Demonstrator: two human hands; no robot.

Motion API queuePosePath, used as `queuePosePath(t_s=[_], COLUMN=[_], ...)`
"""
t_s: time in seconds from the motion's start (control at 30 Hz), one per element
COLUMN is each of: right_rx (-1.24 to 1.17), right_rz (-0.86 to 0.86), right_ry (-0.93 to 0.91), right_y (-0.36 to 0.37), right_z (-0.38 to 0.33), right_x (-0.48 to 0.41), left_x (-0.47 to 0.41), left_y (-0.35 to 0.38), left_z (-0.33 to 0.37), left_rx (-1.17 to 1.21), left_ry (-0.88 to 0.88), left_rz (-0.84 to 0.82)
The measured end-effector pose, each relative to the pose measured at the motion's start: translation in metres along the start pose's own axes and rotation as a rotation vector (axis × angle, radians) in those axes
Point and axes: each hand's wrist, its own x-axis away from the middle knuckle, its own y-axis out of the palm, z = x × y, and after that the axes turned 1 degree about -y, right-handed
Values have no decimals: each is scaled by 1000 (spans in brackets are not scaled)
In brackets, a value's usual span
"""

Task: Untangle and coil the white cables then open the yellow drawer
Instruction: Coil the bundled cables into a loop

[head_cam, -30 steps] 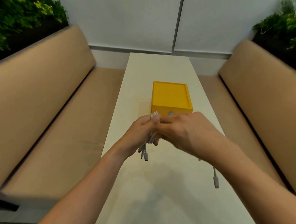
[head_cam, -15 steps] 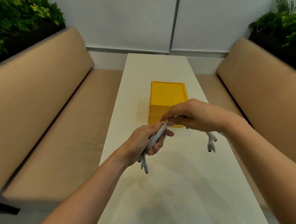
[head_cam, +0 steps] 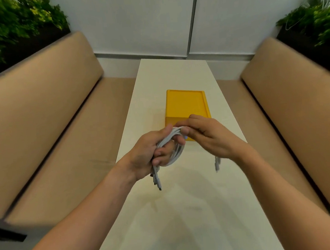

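Observation:
A bundle of white cables [head_cam: 173,148] is looped round the fingers of my left hand [head_cam: 150,155], which grips it above the table. Several plug ends hang below that hand. My right hand [head_cam: 208,136] pinches the strands at the top of the loop, touching the left fingers. More cable ends dangle under my right wrist. The yellow drawer box [head_cam: 186,103] stands just beyond both hands, its front partly hidden by them.
The long white table [head_cam: 185,211] runs away from me toward the wall. Tan sofas [head_cam: 48,117] flank it on both sides. Green plants [head_cam: 12,24] sit behind each sofa back.
My right hand pulled the cables out to the right, then came back to my left hand, laying a loop round the left fingers. The dangling ends on the right now hang shorter.

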Motion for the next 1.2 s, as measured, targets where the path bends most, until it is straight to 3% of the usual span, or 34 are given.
queuePosePath(t_s=[0.13, 0.23, 0.47, 0.7, 0.87, 0.93, 1.03, 1.2], right_rx=[-371, -470, -393, -695, -1211, -1203, -1002, -707], right_rz=[36, 228, 559, 547, 481, 437, 419, 518], right_ry=[120, 183, 238, 265, 292, 306, 341, 325], right_y=[30, 56, 78, 62, 54, 53, 53, 59], right_z=[-24, -31, -41, -41, -44, -39, -33, -28], right_x=[4, -5, -20, -23, -15, -15, -20, -29], left_x=[-3, -7, -15, -37, -44, -43, -42, -44], left_y=[-2, -4, -5, 4, 0, -2, -4, -2], left_z=[1, 1, 14, 22, 24, 22, 21, 15], left_rx=[202, 353, 135, 171, 180, 155, 128, -18], left_ry=[34, 50, 55, 100, 49, 42, 90, 197], left_rz=[36, 65, 325, 392, 315, 312, 301, 308])
